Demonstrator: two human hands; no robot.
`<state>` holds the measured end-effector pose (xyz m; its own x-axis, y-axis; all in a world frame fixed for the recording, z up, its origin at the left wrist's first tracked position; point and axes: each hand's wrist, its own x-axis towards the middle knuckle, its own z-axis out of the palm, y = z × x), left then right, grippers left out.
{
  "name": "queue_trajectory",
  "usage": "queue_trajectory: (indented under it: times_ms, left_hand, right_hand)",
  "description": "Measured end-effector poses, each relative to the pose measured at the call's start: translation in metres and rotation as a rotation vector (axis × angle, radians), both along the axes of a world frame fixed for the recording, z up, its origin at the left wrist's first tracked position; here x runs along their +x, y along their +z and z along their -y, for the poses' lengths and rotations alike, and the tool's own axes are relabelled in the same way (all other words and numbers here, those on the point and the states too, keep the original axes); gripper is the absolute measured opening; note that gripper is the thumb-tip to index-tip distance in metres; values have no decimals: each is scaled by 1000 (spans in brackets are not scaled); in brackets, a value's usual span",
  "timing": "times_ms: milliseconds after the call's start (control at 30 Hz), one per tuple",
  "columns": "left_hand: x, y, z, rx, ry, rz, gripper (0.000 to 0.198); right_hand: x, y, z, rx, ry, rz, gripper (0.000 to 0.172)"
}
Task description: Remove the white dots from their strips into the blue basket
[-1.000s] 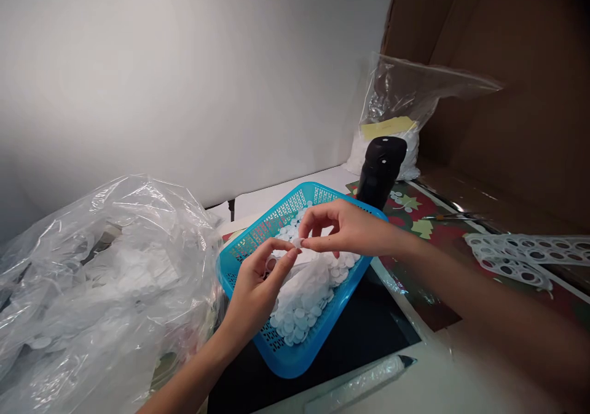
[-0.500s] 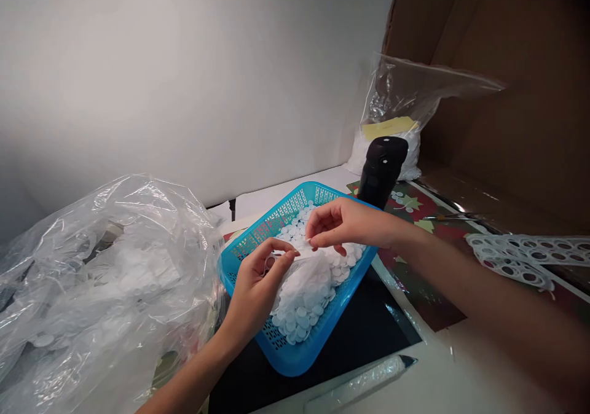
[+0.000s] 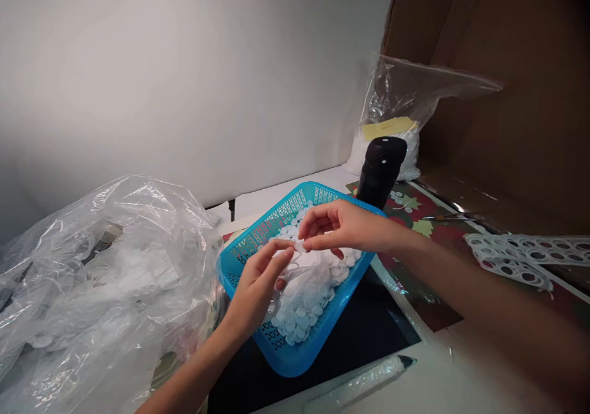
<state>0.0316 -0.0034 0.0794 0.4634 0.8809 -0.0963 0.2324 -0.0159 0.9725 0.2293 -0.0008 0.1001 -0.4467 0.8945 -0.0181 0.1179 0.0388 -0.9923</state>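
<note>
A blue plastic basket (image 3: 258, 236) holds a heap of several small white round discs (image 3: 306, 297). Both hands hover over it. My left hand (image 3: 258, 285) pinches a thin, see-through punched strip (image 3: 282, 279) that hangs down over the discs. My right hand (image 3: 338, 226) is closed in a pinch at the strip's upper end, thumb against forefinger, on a small white disc (image 3: 300, 246). The fingertips of the two hands almost touch.
A large crumpled clear plastic bag (image 3: 101, 285) lies left of the basket. Behind it stand a black bottle (image 3: 380, 171) and a clear bag of white pieces (image 3: 396, 119). Punched-out white strips (image 3: 520, 257) lie at the right on a red patterned mat (image 3: 433, 223). Cardboard rises at the right.
My left hand has let the strip swing lower and shifted its pinch. My right hand has drawn slightly back toward the left hand's fingertips.
</note>
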Motion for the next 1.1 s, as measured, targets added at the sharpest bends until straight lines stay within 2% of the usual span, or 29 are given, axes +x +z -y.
queue_trajectory:
  times_ms: [267, 533, 733, 867, 1100]
  left_hand:
    - [-1, -4, 2, 87, -60, -82, 23]
    - [-1, -2, 5, 97, -63, -60, 23]
    - [-2, -3, 1, 28, -19, -13, 21]
    - [-2, -3, -1, 13, -41, -50, 22]
    - [0, -1, 4, 101, -80, -112, 23]
  right_hand:
    - [-2, 3, 1, 6, -19, 20, 7]
    - [3, 9, 4, -43, 95, 85, 3]
    - [8, 10, 4, -70, 133, 128, 7]
    - [11, 10, 4, -62, 136, 108, 11]
    - [8, 11, 4, -61, 132, 93, 9]
